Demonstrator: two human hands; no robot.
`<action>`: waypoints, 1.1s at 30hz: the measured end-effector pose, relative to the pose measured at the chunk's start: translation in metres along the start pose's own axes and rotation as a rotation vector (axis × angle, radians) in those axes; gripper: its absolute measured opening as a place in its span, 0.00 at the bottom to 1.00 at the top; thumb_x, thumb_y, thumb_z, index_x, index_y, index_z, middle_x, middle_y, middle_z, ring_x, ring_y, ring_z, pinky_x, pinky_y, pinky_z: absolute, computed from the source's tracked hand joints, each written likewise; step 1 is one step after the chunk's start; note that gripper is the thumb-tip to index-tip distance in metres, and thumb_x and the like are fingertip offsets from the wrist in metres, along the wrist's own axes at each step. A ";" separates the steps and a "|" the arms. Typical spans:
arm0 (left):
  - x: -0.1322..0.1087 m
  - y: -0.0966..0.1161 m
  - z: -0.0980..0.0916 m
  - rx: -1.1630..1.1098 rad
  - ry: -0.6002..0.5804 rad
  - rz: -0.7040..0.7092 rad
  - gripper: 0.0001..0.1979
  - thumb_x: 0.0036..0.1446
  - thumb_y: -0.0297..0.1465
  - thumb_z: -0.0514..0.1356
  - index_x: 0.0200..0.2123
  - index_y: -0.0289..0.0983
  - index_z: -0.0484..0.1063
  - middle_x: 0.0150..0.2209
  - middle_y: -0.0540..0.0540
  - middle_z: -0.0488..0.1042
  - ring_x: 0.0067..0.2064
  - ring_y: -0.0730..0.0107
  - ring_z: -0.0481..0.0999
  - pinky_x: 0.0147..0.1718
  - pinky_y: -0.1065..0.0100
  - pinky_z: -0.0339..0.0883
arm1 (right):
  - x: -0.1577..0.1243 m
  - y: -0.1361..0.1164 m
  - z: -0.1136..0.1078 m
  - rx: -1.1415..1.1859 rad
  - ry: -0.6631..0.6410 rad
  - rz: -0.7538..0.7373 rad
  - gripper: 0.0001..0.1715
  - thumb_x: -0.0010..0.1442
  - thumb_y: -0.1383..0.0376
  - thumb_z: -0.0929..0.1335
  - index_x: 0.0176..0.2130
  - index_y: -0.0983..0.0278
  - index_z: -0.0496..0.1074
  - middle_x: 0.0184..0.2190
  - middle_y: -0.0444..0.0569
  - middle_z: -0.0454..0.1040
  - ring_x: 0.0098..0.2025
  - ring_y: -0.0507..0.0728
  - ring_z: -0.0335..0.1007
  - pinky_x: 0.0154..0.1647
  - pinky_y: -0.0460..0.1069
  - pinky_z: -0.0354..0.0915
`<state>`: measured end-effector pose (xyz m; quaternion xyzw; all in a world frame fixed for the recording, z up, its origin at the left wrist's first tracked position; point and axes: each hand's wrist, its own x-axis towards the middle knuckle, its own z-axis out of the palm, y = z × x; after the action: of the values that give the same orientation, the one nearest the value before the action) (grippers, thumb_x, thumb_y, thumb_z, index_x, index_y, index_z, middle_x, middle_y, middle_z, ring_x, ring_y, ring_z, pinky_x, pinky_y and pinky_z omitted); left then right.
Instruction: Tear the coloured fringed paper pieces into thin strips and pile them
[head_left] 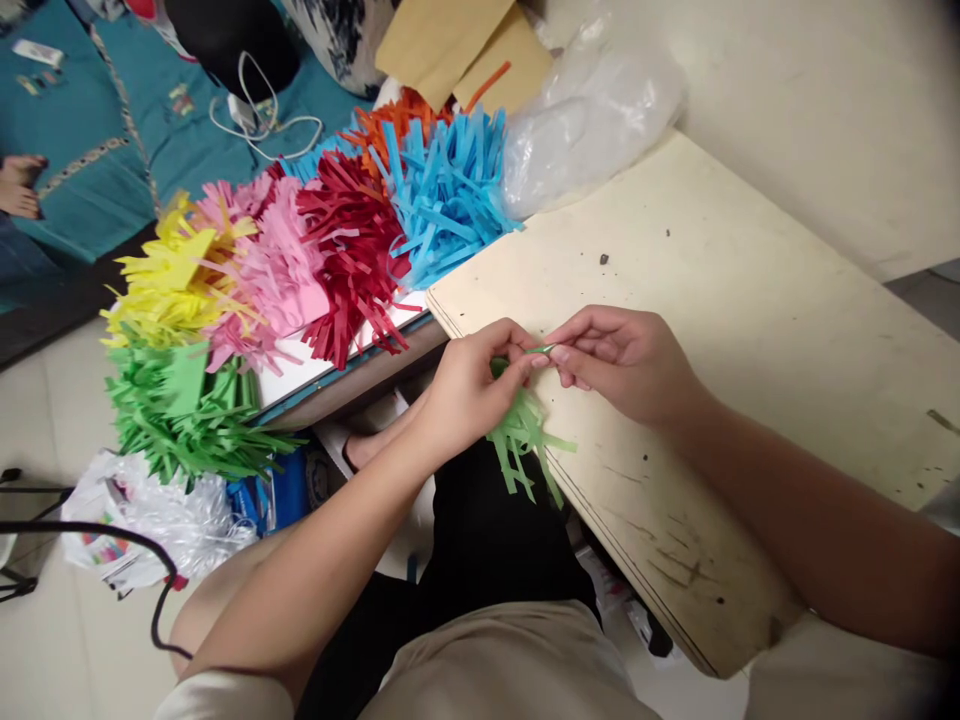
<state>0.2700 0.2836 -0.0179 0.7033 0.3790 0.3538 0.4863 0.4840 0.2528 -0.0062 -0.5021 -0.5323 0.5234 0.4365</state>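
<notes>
Over the near left edge of the wooden board [750,330], my two hands almost meet. A light green paper tassel [521,435] hangs fringe-down from my left hand [487,375], which is closed around its upper part. Thumb and fingers of my right hand [622,360] pinch the thin twisted green end that sticks out between the hands. Part of the tassel is hidden behind my left fingers. Its cut strips dangle past the board's edge, above my dark-clothed lap.
Beyond my left hand lie piles of fringed paper: green [195,410], yellow [169,275], pink [277,260], dark red [356,250], blue [450,190] and orange [401,120]. Clear plastic [592,120] and brown card [442,40] lie at the board's far end. A black cable [142,545] curves at left.
</notes>
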 end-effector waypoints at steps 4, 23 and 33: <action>-0.002 0.001 0.001 0.021 -0.001 0.013 0.06 0.71 0.33 0.68 0.39 0.39 0.78 0.30 0.52 0.81 0.32 0.71 0.80 0.39 0.69 0.72 | -0.001 0.003 0.002 -0.003 0.032 -0.034 0.12 0.63 0.57 0.82 0.39 0.60 0.81 0.30 0.44 0.80 0.29 0.52 0.75 0.37 0.54 0.78; -0.007 0.000 0.002 0.137 0.097 0.047 0.05 0.70 0.33 0.72 0.45 0.39 0.83 0.38 0.46 0.90 0.40 0.64 0.89 0.51 0.62 0.80 | -0.006 0.000 0.009 0.003 0.045 -0.017 0.14 0.63 0.56 0.82 0.39 0.60 0.81 0.30 0.44 0.80 0.29 0.52 0.75 0.38 0.54 0.79; -0.008 0.003 -0.001 0.119 0.047 0.074 0.08 0.73 0.35 0.70 0.41 0.38 0.86 0.37 0.46 0.89 0.39 0.66 0.88 0.47 0.66 0.79 | -0.006 -0.008 -0.006 -0.168 -0.009 -0.019 0.10 0.68 0.56 0.78 0.40 0.58 0.80 0.31 0.46 0.82 0.34 0.57 0.80 0.40 0.55 0.78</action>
<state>0.2660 0.2768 -0.0156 0.7361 0.3845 0.3645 0.4212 0.4902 0.2483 0.0026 -0.5294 -0.5810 0.4750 0.3957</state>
